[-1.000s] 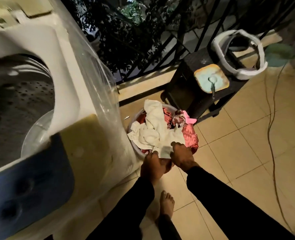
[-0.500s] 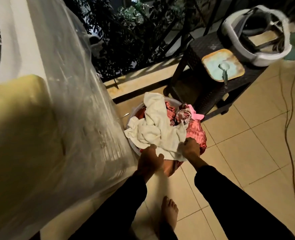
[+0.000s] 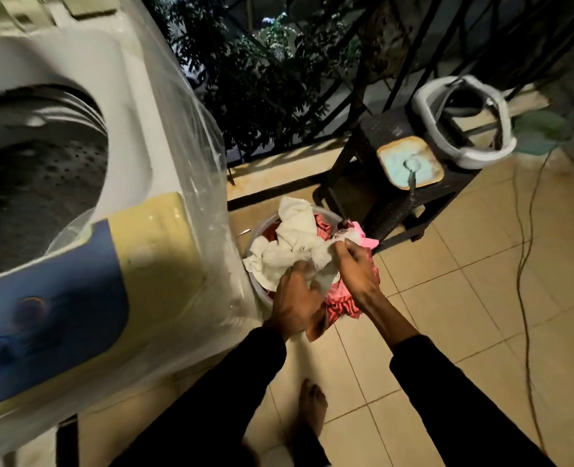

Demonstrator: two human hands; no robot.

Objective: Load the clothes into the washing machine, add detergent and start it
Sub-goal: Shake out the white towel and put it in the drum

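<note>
Both hands have advanced from the basin's near rim onto the clothes. Left hand (image 3: pixel 295 298) and right hand (image 3: pixel 354 267) grip the white cloth (image 3: pixel 299 244), side by side above the basin (image 3: pixel 262 294); the open washing machine (image 3: pixel 133 170) stands left of them.

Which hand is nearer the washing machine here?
Left. The left hand grips the white cloth right beside the washing machine; the right hand holds cloth farther out, over the basket.

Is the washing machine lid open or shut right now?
Open. The washing machine shows its bare perforated drum from above; no clothes visible inside.
</note>
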